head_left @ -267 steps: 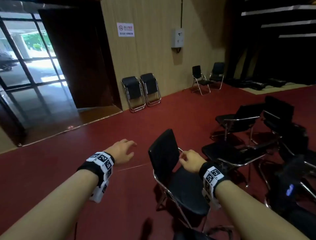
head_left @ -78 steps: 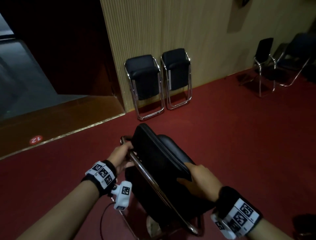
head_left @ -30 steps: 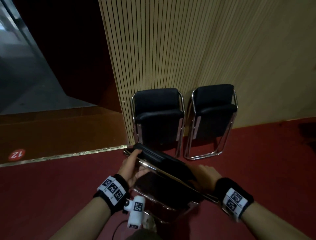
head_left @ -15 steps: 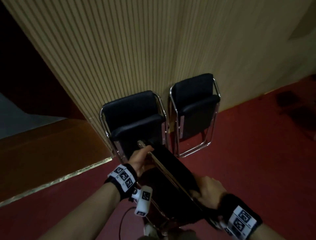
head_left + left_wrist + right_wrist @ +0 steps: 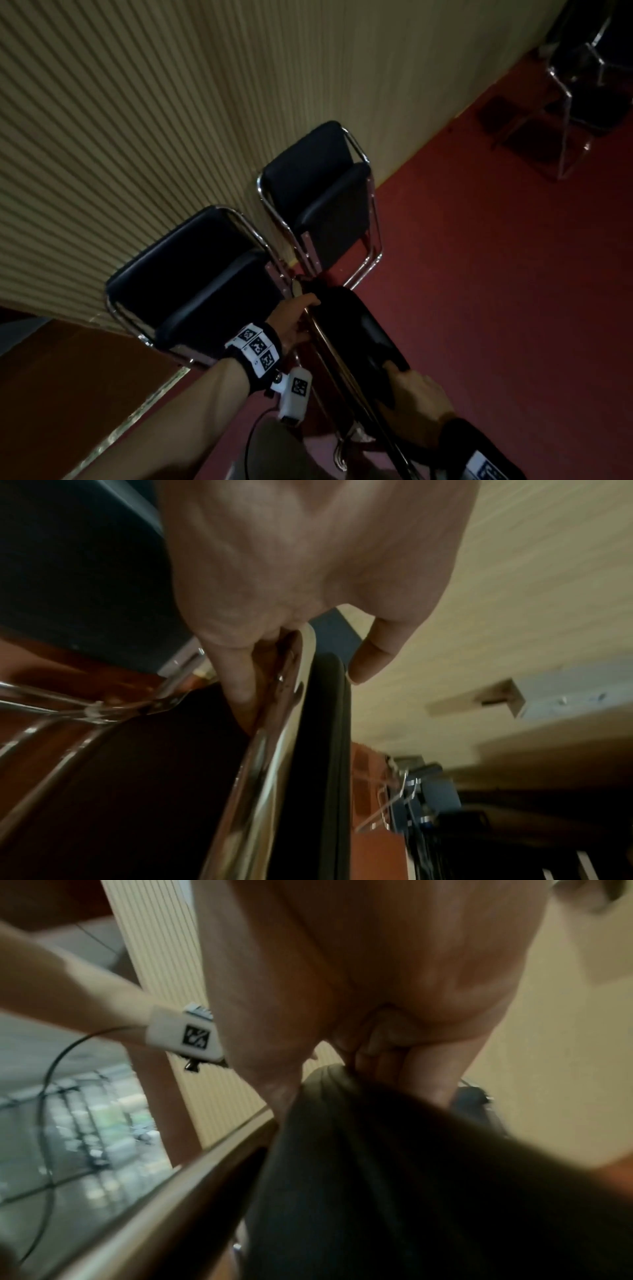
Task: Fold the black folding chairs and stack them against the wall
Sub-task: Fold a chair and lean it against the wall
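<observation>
I hold a folded black chair with a chrome frame, edge-on, just in front of the wall. My left hand grips its chrome tube near the top, fingers curled round it. My right hand grips the black padded edge lower down, fingers wrapped over it. Two more folded black chairs lean on the slatted wall: the left one right beside my left hand, the right one further along.
The slatted beige wall runs across the upper left. Red carpet spreads to the right. An unfolded black chair stands at the far right by the wall. A brown floor strip lies at the lower left.
I have come closer to the wall with the folded chair. The two leaning chairs loom larger, and the held chair's top now sits next to the left leaning chair.
</observation>
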